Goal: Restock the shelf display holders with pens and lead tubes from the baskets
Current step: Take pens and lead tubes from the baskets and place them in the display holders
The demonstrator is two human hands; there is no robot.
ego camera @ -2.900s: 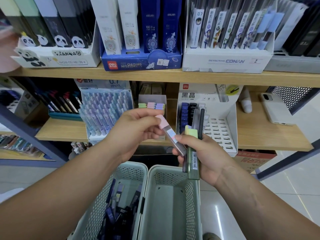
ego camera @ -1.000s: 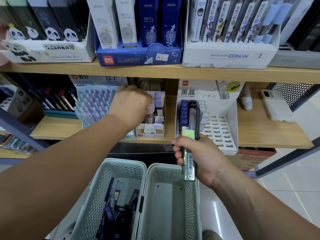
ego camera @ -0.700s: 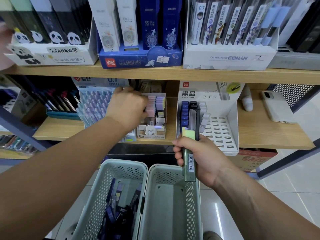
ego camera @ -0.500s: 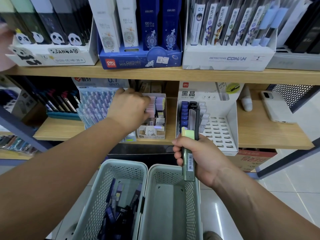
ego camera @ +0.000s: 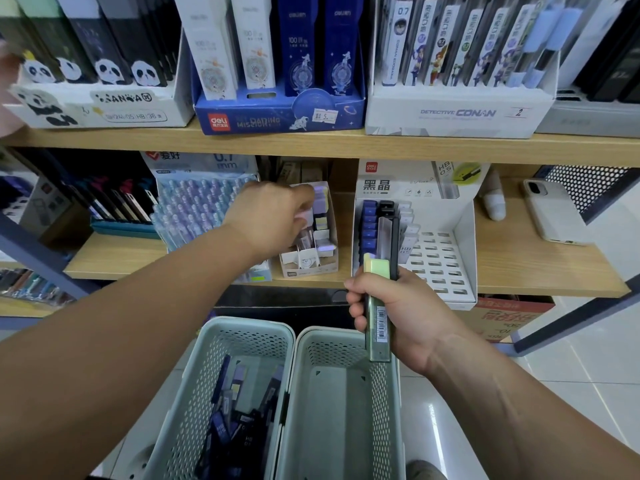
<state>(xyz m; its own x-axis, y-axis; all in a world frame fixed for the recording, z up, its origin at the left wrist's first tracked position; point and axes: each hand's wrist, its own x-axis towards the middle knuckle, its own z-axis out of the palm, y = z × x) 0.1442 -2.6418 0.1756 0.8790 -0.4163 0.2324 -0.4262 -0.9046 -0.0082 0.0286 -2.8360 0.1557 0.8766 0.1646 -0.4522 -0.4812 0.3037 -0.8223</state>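
Wooden shelf point(ego camera: 114, 254), middle row: left hand point(ego camera: 273, 220) curled over the small cardboard holder point(ego camera: 308, 266) of pastel lead tubes, can't tell if its fingers pinch one. Right hand point(ego camera: 401, 306) fingers grip a green-capped tube bundle point(ego camera: 377, 317) above the right basket point(ego camera: 341, 403).

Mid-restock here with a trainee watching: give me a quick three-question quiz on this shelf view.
1. True or false: the right hand grips several lead tubes.
2. Which basket visibly holds stock? A the left basket; B the other one; C neither.
3. Fill in: the left hand reaches into a small divided ____ on the lower shelf.
Key: 1 true; 2 A; 3 box.
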